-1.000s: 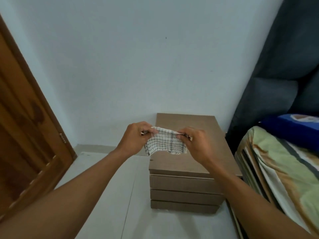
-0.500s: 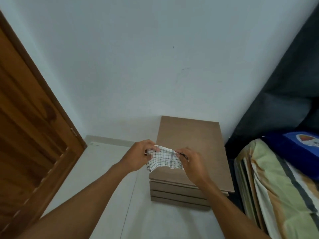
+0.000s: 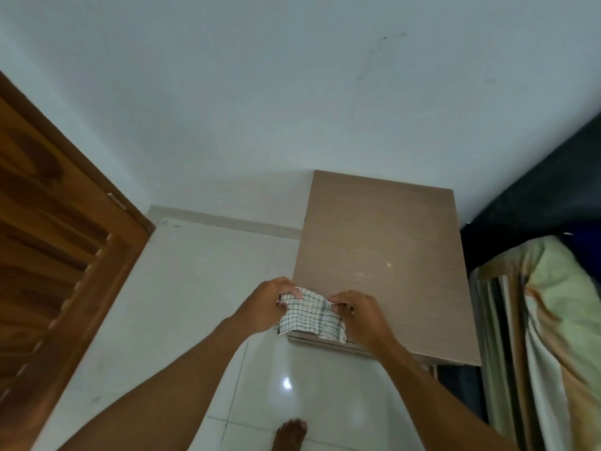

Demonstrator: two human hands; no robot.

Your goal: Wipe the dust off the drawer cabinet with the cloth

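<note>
A low brown drawer cabinet (image 3: pixel 383 255) stands against the white wall, seen from above; its bare top fills the centre right. A small white cloth (image 3: pixel 309 319) with a dark grid pattern hangs stretched between both hands over the cabinet's front left corner. My left hand (image 3: pixel 265 305) pinches the cloth's left edge. My right hand (image 3: pixel 361 312) pinches its right edge. The cloth's lower edge dangles past the cabinet's front edge, and I cannot tell if it touches the top.
A wooden door (image 3: pixel 48 255) stands at the left. A bed with a striped green and beige cover (image 3: pixel 549 336) presses close to the cabinet's right side, under a dark curtain (image 3: pixel 536 190). Glossy white floor tiles (image 3: pixel 195 304) lie in front, with a bare foot (image 3: pixel 289 434) at the bottom.
The view has tilted down and come closer, so the cabinet top is seen more from above. Both hands still hold the cloth stretched, now lower over the front left corner.
</note>
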